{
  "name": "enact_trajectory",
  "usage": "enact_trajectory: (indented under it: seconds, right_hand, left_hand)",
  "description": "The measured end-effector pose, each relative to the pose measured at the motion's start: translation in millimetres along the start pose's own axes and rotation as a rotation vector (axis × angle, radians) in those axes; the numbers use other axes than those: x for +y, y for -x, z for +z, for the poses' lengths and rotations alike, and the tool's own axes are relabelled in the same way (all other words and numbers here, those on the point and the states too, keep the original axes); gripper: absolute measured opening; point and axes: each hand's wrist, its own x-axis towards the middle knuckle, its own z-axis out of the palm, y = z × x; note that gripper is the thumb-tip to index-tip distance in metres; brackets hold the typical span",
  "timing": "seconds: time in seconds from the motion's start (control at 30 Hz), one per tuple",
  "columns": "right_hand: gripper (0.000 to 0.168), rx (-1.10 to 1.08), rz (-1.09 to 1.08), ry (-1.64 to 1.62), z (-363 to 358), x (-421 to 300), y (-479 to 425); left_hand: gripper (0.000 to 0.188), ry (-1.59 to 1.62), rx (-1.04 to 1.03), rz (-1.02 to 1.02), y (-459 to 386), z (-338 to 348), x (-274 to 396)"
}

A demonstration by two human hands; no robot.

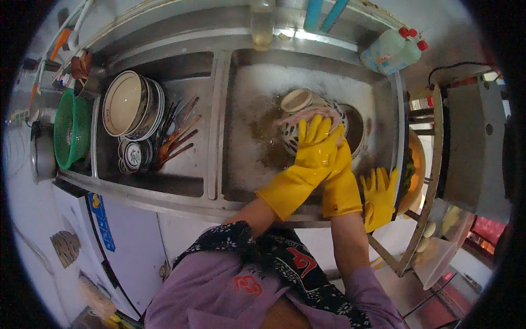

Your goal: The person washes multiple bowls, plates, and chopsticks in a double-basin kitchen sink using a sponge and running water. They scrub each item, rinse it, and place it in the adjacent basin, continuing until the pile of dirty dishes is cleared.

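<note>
My left hand (pixel 315 142), in a yellow rubber glove, presses a wet pink cloth (pixel 302 117) against a patterned bowl (pixel 289 140) in the right sink basin. My right hand (pixel 340 158), gloved alike, is close beside it at the bowl. The left glove covers much of the right hand's fingers, so its grip is hidden. Just beyond the cloth, a small cream bowl (pixel 296 100) leans at the patterned bowl. A larger round vessel (pixel 358 123) shows its rim to the right. Foamy water (pixel 263 86) surrounds the dishes.
The left basin holds stacked bowls (pixel 125 103), small dishes (pixel 133 156) and several spoons and chopsticks (pixel 181 140). A green colander (pixel 72 129) stands far left. Detergent jugs (pixel 390 51) occupy the back right corner. A spare yellow glove (pixel 378 197) lies over the front right edge.
</note>
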Motion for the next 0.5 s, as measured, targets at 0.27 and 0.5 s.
enact_trajectory:
  seconds: [0.27, 0.5]
  right_hand:
    - [0.046, 0.487, 0.221, 0.374, -41.8, -25.3, -15.4]
    - [0.045, 0.661, 0.096, 0.720, -31.4, -17.9, -13.3]
  left_hand:
    - [0.030, 0.164, -0.282, 0.364, -47.8, -48.3, -72.0]
    - [0.042, 0.619, -0.037, -0.390, -53.8, -36.5, -109.7]
